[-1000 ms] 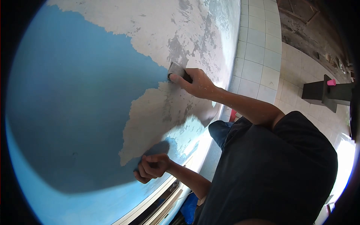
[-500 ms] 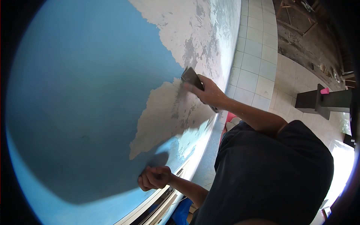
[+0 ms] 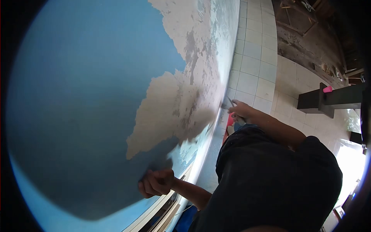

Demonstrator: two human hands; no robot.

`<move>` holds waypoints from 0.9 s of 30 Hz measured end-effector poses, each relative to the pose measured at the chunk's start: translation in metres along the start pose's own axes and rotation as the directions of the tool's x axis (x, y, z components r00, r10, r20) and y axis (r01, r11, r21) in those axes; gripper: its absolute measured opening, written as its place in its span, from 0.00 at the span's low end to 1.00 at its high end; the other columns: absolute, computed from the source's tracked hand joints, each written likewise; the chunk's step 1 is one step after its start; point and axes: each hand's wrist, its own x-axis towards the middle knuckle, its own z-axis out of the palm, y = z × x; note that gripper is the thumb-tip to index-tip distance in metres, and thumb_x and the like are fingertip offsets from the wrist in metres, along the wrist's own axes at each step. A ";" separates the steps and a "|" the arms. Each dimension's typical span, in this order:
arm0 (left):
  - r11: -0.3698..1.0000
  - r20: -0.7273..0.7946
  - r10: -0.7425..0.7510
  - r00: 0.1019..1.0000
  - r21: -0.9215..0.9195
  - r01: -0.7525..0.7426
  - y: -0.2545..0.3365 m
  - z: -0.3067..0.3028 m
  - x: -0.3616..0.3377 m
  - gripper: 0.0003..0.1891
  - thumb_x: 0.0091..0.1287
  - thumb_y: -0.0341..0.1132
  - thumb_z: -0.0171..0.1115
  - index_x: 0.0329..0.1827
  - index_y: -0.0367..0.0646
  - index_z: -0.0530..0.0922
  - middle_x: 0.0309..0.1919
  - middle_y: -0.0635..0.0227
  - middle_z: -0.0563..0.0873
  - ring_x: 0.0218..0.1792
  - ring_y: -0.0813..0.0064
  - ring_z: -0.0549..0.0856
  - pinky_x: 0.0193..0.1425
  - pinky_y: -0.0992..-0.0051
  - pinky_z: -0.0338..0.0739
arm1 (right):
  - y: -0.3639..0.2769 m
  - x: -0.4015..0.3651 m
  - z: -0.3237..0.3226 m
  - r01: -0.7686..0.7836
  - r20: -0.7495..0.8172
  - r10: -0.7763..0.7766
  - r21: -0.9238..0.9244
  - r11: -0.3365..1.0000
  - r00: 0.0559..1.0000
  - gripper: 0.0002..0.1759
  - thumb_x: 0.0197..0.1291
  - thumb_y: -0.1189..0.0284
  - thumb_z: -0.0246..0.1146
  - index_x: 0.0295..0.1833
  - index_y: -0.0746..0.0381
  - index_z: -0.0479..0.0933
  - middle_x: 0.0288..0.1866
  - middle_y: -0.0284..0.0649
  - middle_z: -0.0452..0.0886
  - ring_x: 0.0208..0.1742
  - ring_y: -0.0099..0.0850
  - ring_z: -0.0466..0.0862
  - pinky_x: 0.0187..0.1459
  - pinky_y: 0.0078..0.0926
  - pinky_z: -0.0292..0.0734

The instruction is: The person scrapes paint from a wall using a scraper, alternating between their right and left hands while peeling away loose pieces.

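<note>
My right hand (image 3: 241, 111) grips a scraper (image 3: 230, 101), held off the wall above the tiled floor. Its thin blade shows nearly edge-on, and my fingers cover part of the handle. Beside it is the wall (image 3: 89, 85), painted blue, with a large pale patch (image 3: 154, 112) where the blue coat is absent and grey streaks show. My left hand (image 3: 156, 183) is curled into a fist close to the blue surface, low on the wall near a pale frame. Whatever those fingers may hold is hidden.
Light floor tiles (image 3: 249, 62) run along the wall's foot. A red object (image 3: 230, 119) lies partly hidden near my right hand. Farther right stands a dark post (image 3: 342, 96) with a pink cup (image 3: 327, 89). Below my left arm is a pale frame (image 3: 154, 212).
My right hand has drawn the scraper away from the pale patch, out to the right and down, off the wall. The left hand stays nearly in place. The view has shifted slightly.
</note>
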 end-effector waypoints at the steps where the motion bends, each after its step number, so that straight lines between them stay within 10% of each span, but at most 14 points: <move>1: 1.000 -0.003 0.001 1.000 0.000 -0.001 0.000 0.000 0.000 0.06 0.65 0.33 0.55 0.35 0.39 0.77 0.30 0.67 0.80 0.44 0.64 0.75 0.49 0.67 0.72 | 0.000 -0.004 0.005 0.087 0.055 -0.086 -0.028 0.996 0.995 0.39 0.63 0.69 0.58 0.74 0.60 0.46 0.40 0.42 0.72 0.27 0.23 0.72 0.24 0.23 0.72; 9: 1.000 -0.041 0.000 0.999 -0.027 -0.001 -0.003 -0.001 0.000 0.07 0.65 0.33 0.54 0.34 0.39 0.78 0.29 0.67 0.80 0.44 0.64 0.77 0.49 0.68 0.73 | -0.057 -0.079 0.076 0.548 0.083 -0.542 -0.145 0.824 0.836 0.27 0.69 0.72 0.50 0.70 0.62 0.53 0.64 0.48 0.68 0.33 0.29 0.80 0.30 0.25 0.77; 12: 0.999 -0.044 -0.002 0.999 -0.035 0.000 -0.005 -0.003 -0.002 0.07 0.65 0.33 0.54 0.34 0.39 0.78 0.28 0.68 0.80 0.43 0.64 0.78 0.49 0.68 0.73 | -0.054 -0.079 0.097 0.835 0.055 -0.935 -0.470 0.284 0.349 0.23 0.68 0.74 0.52 0.67 0.62 0.61 0.63 0.51 0.68 0.30 0.33 0.80 0.31 0.27 0.78; 20: 0.998 -0.064 0.001 0.998 -0.065 -0.005 -0.003 -0.003 -0.002 0.07 0.66 0.32 0.55 0.34 0.38 0.79 0.29 0.67 0.82 0.42 0.62 0.80 0.46 0.65 0.74 | -0.046 -0.060 0.123 0.814 0.065 -0.968 -0.557 0.166 0.242 0.28 0.63 0.80 0.56 0.70 0.57 0.63 0.68 0.43 0.68 0.58 0.41 0.79 0.50 0.29 0.82; 27: 0.999 -0.063 0.024 0.998 -0.035 -0.026 -0.005 0.000 -0.002 0.07 0.64 0.32 0.54 0.31 0.38 0.76 0.26 0.67 0.80 0.35 0.66 0.78 0.48 0.66 0.73 | -0.052 -0.058 0.121 0.776 0.065 -0.977 -0.619 0.122 0.205 0.29 0.63 0.79 0.53 0.70 0.49 0.64 0.67 0.38 0.70 0.50 0.41 0.83 0.43 0.32 0.85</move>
